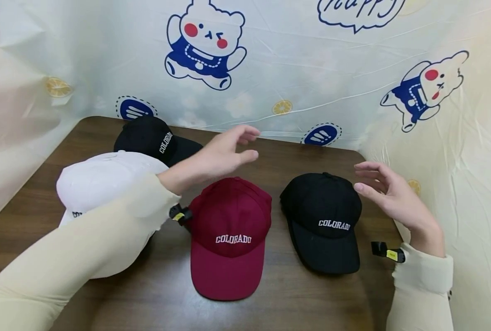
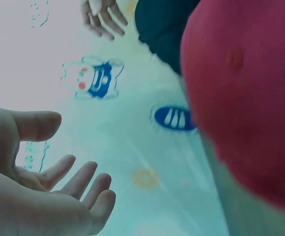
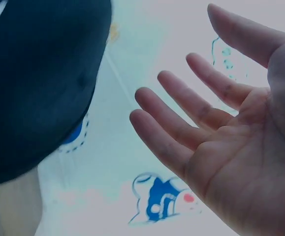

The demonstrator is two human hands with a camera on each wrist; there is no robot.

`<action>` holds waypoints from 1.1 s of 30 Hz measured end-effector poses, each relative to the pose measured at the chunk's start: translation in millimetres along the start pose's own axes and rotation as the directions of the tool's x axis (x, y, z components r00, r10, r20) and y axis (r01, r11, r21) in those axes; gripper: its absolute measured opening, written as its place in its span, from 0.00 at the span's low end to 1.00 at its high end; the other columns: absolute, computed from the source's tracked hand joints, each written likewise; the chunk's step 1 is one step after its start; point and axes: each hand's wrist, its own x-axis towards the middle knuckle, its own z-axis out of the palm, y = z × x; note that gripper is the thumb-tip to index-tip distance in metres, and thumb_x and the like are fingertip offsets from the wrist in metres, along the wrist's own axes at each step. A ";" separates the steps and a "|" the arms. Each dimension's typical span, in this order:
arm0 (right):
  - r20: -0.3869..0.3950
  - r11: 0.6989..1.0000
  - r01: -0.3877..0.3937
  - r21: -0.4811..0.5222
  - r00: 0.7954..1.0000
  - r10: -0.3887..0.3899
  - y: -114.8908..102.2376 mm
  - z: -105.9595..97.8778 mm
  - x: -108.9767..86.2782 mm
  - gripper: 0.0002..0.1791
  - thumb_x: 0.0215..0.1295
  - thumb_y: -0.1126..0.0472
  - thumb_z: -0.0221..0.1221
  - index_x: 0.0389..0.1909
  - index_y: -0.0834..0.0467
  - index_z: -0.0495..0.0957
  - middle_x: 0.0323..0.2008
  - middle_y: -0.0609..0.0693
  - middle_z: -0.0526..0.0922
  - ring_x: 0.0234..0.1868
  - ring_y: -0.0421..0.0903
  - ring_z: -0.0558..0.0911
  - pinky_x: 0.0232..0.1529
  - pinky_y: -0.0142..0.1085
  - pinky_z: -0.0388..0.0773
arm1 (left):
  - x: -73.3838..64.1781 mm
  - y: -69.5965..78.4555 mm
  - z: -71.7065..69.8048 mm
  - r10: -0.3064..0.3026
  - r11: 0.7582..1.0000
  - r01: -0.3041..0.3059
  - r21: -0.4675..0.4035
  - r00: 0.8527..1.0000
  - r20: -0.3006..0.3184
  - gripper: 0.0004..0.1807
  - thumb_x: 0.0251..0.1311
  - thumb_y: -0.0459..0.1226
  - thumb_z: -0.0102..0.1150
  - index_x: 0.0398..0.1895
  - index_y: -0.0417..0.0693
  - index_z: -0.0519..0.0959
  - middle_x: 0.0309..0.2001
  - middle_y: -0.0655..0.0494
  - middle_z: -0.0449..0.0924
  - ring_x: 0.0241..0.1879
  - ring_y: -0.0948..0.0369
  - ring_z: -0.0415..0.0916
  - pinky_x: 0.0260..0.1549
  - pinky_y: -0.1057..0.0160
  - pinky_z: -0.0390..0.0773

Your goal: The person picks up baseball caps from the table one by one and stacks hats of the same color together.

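My left hand [image 1: 225, 154] is raised above the far side of a dark red cap [image 1: 231, 220], its relaxed fingers pointing right and holding nothing. In the left wrist view the left hand [image 2: 48, 182] shows a bare palm, apart from the red cap [image 2: 245, 88]. At the right, my right hand [image 1: 388, 193] hovers beside a black cap [image 1: 324, 207] with COLORADO lettering, its fingers loosely bent around nothing. The right wrist view shows that right hand [image 3: 221, 128] spread, with a gap to the black cap [image 3: 39, 83]. Both front caps lie brim toward me.
A white cap [image 1: 105, 177] sits at the left, partly covered by my left sleeve [image 1: 92, 243]. Behind it another black cap [image 1: 144, 138] points its brim right. All rest on a brown wooden table [image 1: 179, 308], with a printed curtain [image 1: 270, 59] around the back and sides.
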 end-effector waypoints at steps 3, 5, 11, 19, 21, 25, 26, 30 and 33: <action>-0.019 0.999 0.036 0.004 0.999 -0.036 -14.1 4.1 -0.1 0.28 0.77 0.64 0.63 0.74 0.56 0.68 0.68 0.51 0.75 0.62 0.29 0.77 0.60 0.18 0.71 | -4.9 -2.5 -19.4 -0.007 1.000 0.007 0.003 1.000 -0.030 0.30 0.78 0.40 0.59 0.79 0.50 0.65 0.76 0.51 0.69 0.77 0.52 0.62 0.76 0.47 0.63; -0.026 0.998 0.061 0.010 0.998 -0.060 -22.4 6.6 -0.1 0.29 0.76 0.65 0.63 0.75 0.56 0.68 0.69 0.52 0.75 0.64 0.29 0.76 0.61 0.19 0.71 | -7.8 -5.3 -32.4 -0.017 1.000 0.017 0.009 0.999 -0.046 0.30 0.78 0.39 0.58 0.79 0.49 0.64 0.76 0.49 0.68 0.77 0.50 0.61 0.76 0.46 0.61; -0.051 0.990 0.142 0.023 0.989 -0.140 -43.2 13.4 2.8 0.33 0.75 0.69 0.64 0.77 0.56 0.66 0.73 0.52 0.73 0.69 0.32 0.74 0.64 0.20 0.70 | -19.7 -15.5 -71.3 -0.071 0.992 0.081 0.093 0.993 -0.098 0.32 0.80 0.42 0.56 0.81 0.49 0.61 0.78 0.46 0.65 0.78 0.47 0.59 0.76 0.40 0.60; -0.078 0.964 0.260 -0.052 0.961 -0.264 -65.3 31.1 9.1 0.37 0.69 0.71 0.68 0.77 0.54 0.69 0.73 0.51 0.73 0.74 0.45 0.72 0.70 0.22 0.66 | -34.3 -43.3 -119.7 -0.175 0.974 0.196 0.116 0.970 -0.168 0.36 0.81 0.47 0.52 0.85 0.50 0.53 0.82 0.44 0.58 0.81 0.42 0.54 0.74 0.33 0.60; -0.065 0.960 0.272 -0.073 0.959 -0.277 -70.1 37.7 10.5 0.37 0.69 0.69 0.69 0.77 0.53 0.69 0.74 0.51 0.73 0.74 0.50 0.72 0.71 0.23 0.65 | -36.7 -54.2 -130.5 -0.203 0.971 0.223 0.091 0.960 -0.193 0.37 0.81 0.47 0.51 0.86 0.49 0.52 0.82 0.43 0.57 0.81 0.42 0.54 0.75 0.34 0.59; -0.036 0.951 0.282 -0.123 0.957 -0.289 -80.0 50.3 13.2 0.39 0.70 0.64 0.70 0.78 0.50 0.67 0.75 0.51 0.72 0.73 0.55 0.73 0.73 0.41 0.71 | -41.8 -77.8 -150.6 -0.260 0.961 0.273 0.029 0.938 -0.229 0.38 0.82 0.47 0.49 0.86 0.45 0.49 0.83 0.39 0.53 0.80 0.41 0.53 0.77 0.36 0.56; -0.032 0.948 0.287 -0.135 0.955 -0.294 -82.2 53.1 13.7 0.39 0.69 0.63 0.71 0.79 0.50 0.67 0.75 0.52 0.71 0.72 0.56 0.73 0.73 0.48 0.71 | -42.8 -83.5 -155.1 -0.275 0.959 0.285 0.011 0.934 -0.230 0.38 0.82 0.47 0.49 0.86 0.44 0.49 0.83 0.38 0.52 0.80 0.40 0.52 0.78 0.37 0.54; -0.020 0.938 0.314 -0.149 0.947 -0.320 -88.4 63.7 16.4 0.40 0.68 0.63 0.71 0.79 0.52 0.67 0.76 0.53 0.71 0.70 0.57 0.73 0.68 0.64 0.71 | -44.4 -101.1 -169.7 -0.347 0.937 0.335 -0.097 0.922 -0.174 0.41 0.82 0.48 0.47 0.86 0.42 0.43 0.83 0.39 0.49 0.81 0.41 0.48 0.80 0.41 0.48; -0.005 0.930 0.336 -0.146 0.940 -0.340 -90.9 71.4 19.1 0.40 0.68 0.63 0.71 0.79 0.53 0.67 0.76 0.52 0.71 0.71 0.55 0.73 0.69 0.63 0.70 | -45.1 -107.5 -179.8 -0.402 0.908 0.378 -0.182 0.908 -0.120 0.43 0.82 0.50 0.46 0.87 0.43 0.39 0.84 0.44 0.47 0.82 0.45 0.47 0.82 0.48 0.47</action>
